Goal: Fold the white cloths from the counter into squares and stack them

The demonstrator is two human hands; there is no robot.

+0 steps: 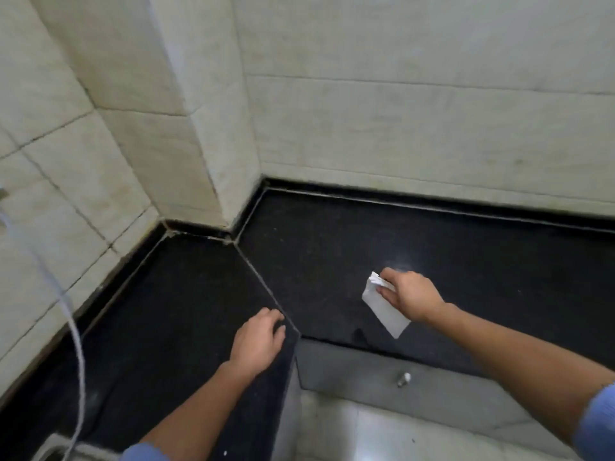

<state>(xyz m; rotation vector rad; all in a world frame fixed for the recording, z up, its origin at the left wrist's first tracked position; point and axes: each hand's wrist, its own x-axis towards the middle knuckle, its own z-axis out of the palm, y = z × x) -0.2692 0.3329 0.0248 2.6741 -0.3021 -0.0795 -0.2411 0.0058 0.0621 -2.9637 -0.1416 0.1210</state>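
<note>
A small folded white cloth (384,309) lies on the black stone counter (332,261), near its front edge on the right. My right hand (411,296) sits on top of it, with fingers and thumb pinching the cloth's far end, where several folded layers show. My left hand (258,339) rests flat on the counter to the left of the cloth, fingers relaxed, holding nothing. No other cloth is in view.
The counter runs into a corner of pale tiled walls (399,111), with a tiled pillar (213,144) jutting out. A white cable (75,327) hangs down on the left. Below the counter edge is a grey drawer front with a metal knob (403,379).
</note>
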